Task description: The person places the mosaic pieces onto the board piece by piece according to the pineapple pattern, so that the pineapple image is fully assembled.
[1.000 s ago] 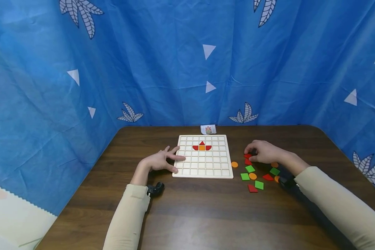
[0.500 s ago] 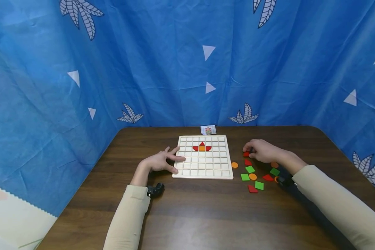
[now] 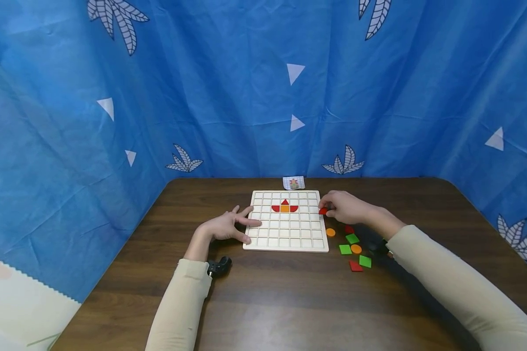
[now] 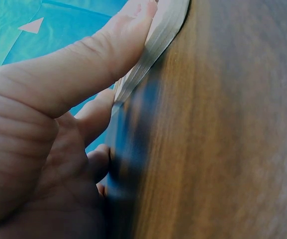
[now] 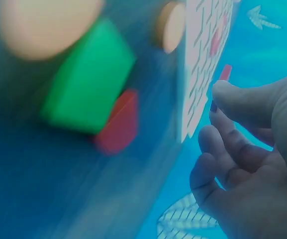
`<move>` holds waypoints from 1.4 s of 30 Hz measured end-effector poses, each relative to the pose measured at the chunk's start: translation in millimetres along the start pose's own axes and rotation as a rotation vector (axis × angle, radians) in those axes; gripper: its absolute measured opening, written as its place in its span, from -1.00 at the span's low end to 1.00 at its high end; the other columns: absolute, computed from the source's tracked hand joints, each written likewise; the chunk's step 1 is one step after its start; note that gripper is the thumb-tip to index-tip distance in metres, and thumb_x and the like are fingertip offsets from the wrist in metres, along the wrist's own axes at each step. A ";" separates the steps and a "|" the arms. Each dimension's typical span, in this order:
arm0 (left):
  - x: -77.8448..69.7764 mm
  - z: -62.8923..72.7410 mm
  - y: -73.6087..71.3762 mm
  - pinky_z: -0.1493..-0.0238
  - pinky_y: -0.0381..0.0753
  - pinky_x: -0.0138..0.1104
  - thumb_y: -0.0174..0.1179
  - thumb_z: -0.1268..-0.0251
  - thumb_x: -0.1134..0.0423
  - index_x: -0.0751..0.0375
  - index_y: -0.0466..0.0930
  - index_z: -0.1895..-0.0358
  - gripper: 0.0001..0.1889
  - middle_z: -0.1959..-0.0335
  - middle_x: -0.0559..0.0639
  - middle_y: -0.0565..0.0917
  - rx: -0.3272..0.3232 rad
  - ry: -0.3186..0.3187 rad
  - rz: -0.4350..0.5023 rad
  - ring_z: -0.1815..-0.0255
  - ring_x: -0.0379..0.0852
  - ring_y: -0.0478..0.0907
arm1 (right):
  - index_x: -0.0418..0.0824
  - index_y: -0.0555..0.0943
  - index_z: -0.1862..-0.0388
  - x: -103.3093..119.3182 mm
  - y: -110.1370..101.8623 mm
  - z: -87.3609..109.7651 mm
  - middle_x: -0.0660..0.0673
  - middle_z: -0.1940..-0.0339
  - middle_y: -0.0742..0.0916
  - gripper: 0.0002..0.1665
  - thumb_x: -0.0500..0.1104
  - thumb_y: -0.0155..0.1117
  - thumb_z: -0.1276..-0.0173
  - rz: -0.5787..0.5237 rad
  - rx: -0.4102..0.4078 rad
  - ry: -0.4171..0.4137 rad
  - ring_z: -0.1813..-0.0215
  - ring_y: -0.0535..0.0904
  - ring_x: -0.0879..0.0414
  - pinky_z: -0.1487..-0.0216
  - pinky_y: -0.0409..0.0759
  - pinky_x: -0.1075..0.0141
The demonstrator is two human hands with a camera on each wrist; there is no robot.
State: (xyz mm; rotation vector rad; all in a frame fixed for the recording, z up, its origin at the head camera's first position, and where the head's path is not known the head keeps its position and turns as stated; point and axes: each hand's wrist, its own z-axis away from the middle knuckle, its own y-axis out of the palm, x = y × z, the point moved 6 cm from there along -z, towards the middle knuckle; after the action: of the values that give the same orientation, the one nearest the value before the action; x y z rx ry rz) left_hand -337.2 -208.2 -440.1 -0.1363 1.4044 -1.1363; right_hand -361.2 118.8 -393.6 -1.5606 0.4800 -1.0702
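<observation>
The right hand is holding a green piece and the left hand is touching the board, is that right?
Not quite: the right hand is holding a red piece, not a green one, as the head view shows. The left hand is touching the board.

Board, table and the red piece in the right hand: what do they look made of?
Board: likely pale wood, matte; its edge looks streaked in the left wrist view.
Table: dark wood or wood-look laminate, with visible grain and a soft sheen.
Red piece: thin, opaque, evenly coloured; perhaps plastic or painted wood, too small to tell.
</observation>
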 end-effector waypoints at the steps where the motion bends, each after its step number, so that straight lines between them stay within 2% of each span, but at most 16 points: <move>1: -0.3 0.0 0.3 -0.56 -0.38 0.40 0.52 -0.16 0.09 -0.23 0.59 -0.37 -0.36 -0.74 -0.08 -0.04 0.000 -0.001 0.001 -0.73 0.24 -0.51 | -0.23 0.70 -0.07 3.6 1.7 -3.2 -0.13 0.08 0.69 -0.73 -0.36 0.34 -0.41 0.001 0.001 -0.005 0.16 0.53 0.04 0.00 0.66 0.14; 8: 0.0 -0.6 1.4 -0.56 -0.37 0.41 0.52 -0.17 0.09 -0.23 0.59 -0.37 -0.36 -0.74 -0.08 -0.03 -0.002 -0.003 -0.007 -0.73 0.25 -0.49 | -0.22 0.72 -0.10 33.6 10.1 -26.2 -0.16 -0.05 0.75 -0.69 -0.36 0.32 -0.39 -0.020 0.026 -0.038 0.08 0.55 0.01 -0.14 0.64 0.08; 12: -1.0 -2.3 1.7 -0.56 -0.35 0.40 0.52 -0.16 0.07 -0.23 0.59 -0.37 -0.36 -0.73 -0.07 -0.03 -0.002 0.000 -0.024 -0.73 0.26 -0.48 | -0.22 0.71 -0.10 43.4 15.8 -41.2 -0.14 -0.05 0.77 -0.69 -0.33 0.32 -0.40 -0.011 0.023 -0.073 0.07 0.59 0.03 -0.18 0.64 0.06; 17: -2.4 -3.4 1.6 -0.55 -0.30 0.42 0.52 -0.16 0.05 -0.24 0.59 -0.37 -0.36 -0.74 -0.08 -0.04 0.003 -0.007 -0.033 -0.73 0.26 -0.48 | -0.23 0.71 -0.11 54.7 24.6 -56.3 -0.13 -0.03 0.78 -0.69 -0.31 0.34 -0.40 -0.033 0.017 -0.078 0.06 0.61 0.05 -0.18 0.65 0.10; 21: -1.3 -5.1 1.0 -0.56 -0.33 0.41 0.52 -0.16 0.02 -0.28 0.58 -0.37 -0.36 -0.74 -0.11 -0.03 0.007 -0.010 -0.045 -0.73 0.24 -0.48 | -0.25 0.71 -0.08 68.9 30.9 -63.1 -0.14 0.02 0.78 -0.71 -0.31 0.35 -0.39 -0.065 0.028 -0.077 0.06 0.62 0.04 -0.16 0.65 0.10; 27: -1.2 -5.6 0.1 -0.55 -0.38 0.41 0.49 -0.20 0.03 -0.29 0.57 -0.39 -0.37 -0.74 -0.10 -0.05 0.019 0.001 -0.064 -0.73 0.25 -0.50 | -0.28 0.70 -0.07 86.2 40.0 -71.2 -0.14 0.07 0.78 -0.72 -0.32 0.35 -0.40 -0.052 0.040 -0.087 0.05 0.63 0.04 -0.15 0.65 0.13; 33: -1.4 -4.4 -0.1 -0.55 -0.42 0.41 0.49 -0.20 0.03 -0.25 0.56 -0.39 -0.36 -0.74 -0.08 -0.05 0.020 0.010 -0.056 -0.72 0.26 -0.50 | -0.26 0.73 0.07 90.7 45.8 -77.0 -0.11 0.19 0.75 -0.79 -0.37 0.32 -0.33 -0.026 0.027 -0.109 0.14 0.57 0.06 -0.02 0.62 0.19; 42: 0.0 -1.7 -0.5 -0.55 -0.41 0.41 0.50 -0.19 0.03 -0.24 0.56 -0.39 -0.35 -0.74 -0.07 -0.05 0.017 0.014 -0.050 -0.72 0.27 -0.50 | -0.23 0.77 0.10 95.2 48.0 -79.7 -0.09 0.23 0.75 -0.75 -0.40 0.31 -0.29 -0.009 0.010 -0.104 0.19 0.55 0.08 0.03 0.59 0.21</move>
State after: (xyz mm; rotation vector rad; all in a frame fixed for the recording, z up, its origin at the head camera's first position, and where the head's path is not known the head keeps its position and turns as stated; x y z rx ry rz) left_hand -338.9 -207.5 -440.2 -0.1522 1.4105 -1.1917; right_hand -367.8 -13.6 -405.8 -1.6018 0.3965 -0.9917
